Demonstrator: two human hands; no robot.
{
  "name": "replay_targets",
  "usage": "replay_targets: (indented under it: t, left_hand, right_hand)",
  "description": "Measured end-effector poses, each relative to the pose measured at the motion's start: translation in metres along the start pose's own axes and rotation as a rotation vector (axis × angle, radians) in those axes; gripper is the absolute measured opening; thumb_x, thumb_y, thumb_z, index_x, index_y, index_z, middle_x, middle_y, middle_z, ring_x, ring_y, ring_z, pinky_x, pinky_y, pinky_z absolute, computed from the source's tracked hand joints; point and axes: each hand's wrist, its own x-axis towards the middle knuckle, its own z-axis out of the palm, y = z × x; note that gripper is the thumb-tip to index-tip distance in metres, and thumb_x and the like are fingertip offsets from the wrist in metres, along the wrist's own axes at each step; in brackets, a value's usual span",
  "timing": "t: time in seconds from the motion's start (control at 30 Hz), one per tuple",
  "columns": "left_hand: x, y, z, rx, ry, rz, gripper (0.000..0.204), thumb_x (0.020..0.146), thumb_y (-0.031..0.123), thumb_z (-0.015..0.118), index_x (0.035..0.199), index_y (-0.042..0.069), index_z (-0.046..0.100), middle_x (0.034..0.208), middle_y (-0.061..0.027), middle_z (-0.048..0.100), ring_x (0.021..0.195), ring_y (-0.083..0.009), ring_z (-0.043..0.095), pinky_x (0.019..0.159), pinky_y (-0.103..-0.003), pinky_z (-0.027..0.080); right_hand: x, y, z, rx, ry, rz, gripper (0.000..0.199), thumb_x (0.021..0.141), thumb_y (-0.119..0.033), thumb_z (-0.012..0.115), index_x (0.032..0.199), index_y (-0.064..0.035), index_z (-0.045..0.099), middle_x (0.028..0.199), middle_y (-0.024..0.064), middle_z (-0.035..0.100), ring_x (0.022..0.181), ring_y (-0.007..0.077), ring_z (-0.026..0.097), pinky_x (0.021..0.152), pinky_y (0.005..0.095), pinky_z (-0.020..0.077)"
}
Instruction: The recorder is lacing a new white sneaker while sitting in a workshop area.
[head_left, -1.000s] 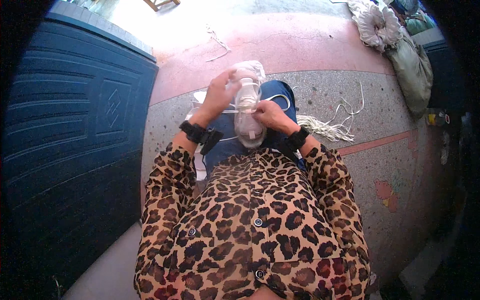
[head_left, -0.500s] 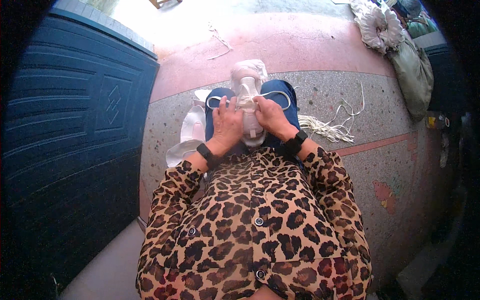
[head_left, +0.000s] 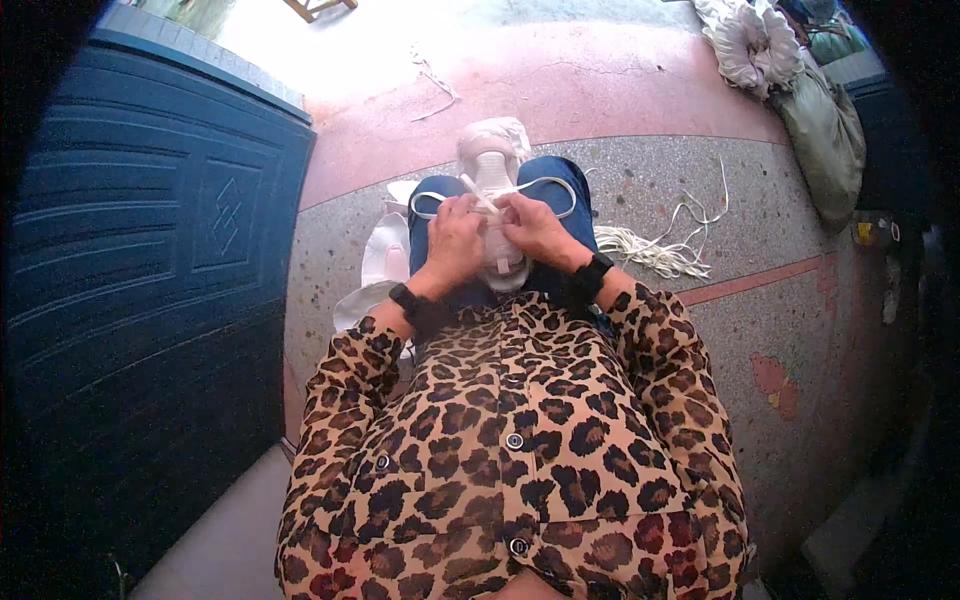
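A pale pink-white shoe (head_left: 491, 160) rests lengthwise on my lap between my knees, its toe pointing away from me. A flat white shoelace (head_left: 553, 184) runs across its upper, looping out to both sides over my dark blue trousers. My left hand (head_left: 456, 236) is bent at the shoe's left edge, its fingertips closed on the lace. From the other side my right hand (head_left: 540, 232) pinches the lace over the middle of the shoe. One end of the lace sticks up between the hands; the exact grip of the fingertips is partly hidden.
White shoe pieces (head_left: 385, 250) lie by my left leg. A heap of loose white laces (head_left: 650, 250) spreads on the speckled floor at my right. A stray lace (head_left: 436, 92) lies farther off. A blue door (head_left: 160, 230) stands left; a grey-green sack (head_left: 822, 140) leans at the right.
Both hands have drawn closer together over the shoe. A lace end now sticks up to the left between them, and the side loops have shifted slightly.
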Motion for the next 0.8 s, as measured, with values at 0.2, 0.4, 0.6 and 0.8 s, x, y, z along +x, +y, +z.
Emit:
replay_targets:
  t: [0.2, 0.4, 0.6, 0.8]
  left_hand:
    - [0.007, 0.004, -0.001, -0.026, 0.018, 0.058, 0.01, 0.082, 0.01, 0.066, 0.087, 0.001, 0.068, 0.129, -0.0182, 0.055, 0.124, -0.039, 0.046, 0.102, -0.05, 0.04]
    - [-0.029, -0.049, -0.061, -0.162, -0.039, 0.016, 0.014, 0.086, 0.012, 0.068, 0.086, -0.001, 0.065, 0.126, -0.0194, 0.058, 0.111, -0.0298, 0.056, 0.094, -0.042, 0.047]
    - [-0.044, -0.114, -0.112, -0.397, -0.285, -0.762, 0.016, 0.086, 0.018, 0.063, 0.086, 0.003, 0.069, 0.098, -0.0184, 0.07, 0.097, -0.0317, 0.064, 0.091, -0.044, 0.046]
    - [0.033, -0.06, -0.06, 0.223, 0.033, 0.086, 0.017, 0.084, 0.013, 0.06, 0.094, 0.005, 0.071, 0.107, -0.0165, 0.066, 0.103, -0.0358, 0.059, 0.091, -0.046, 0.047]
  right_hand:
    - [-0.004, -0.009, -0.002, 0.094, -0.018, 0.014, 0.025, 0.082, -0.017, 0.068, 0.1, 0.0003, 0.066, 0.081, 0.018, 0.065, 0.078, 0.0327, 0.065, 0.071, 0.0405, 0.0515]
    - [-0.008, -0.007, -0.013, -0.021, 0.159, -0.015, 0.024, 0.089, -0.022, 0.068, 0.091, 0.0022, 0.067, 0.085, 0.0161, 0.06, 0.083, 0.0276, 0.06, 0.073, 0.0369, 0.0481]
    - [-0.021, -0.005, -0.025, 0.324, 0.28, 0.054, 0.027, 0.099, -0.024, 0.061, 0.104, 0.0019, 0.068, 0.079, -0.0009, 0.058, 0.071, 0.009, 0.048, 0.066, 0.0245, 0.0431]
    - [-0.034, -0.011, -0.046, 0.65, 0.387, 0.293, 0.025, 0.102, -0.027, 0.058, 0.108, -0.0055, 0.07, 0.098, -0.0005, 0.068, 0.088, 0.0063, 0.058, 0.072, 0.0232, 0.0436]
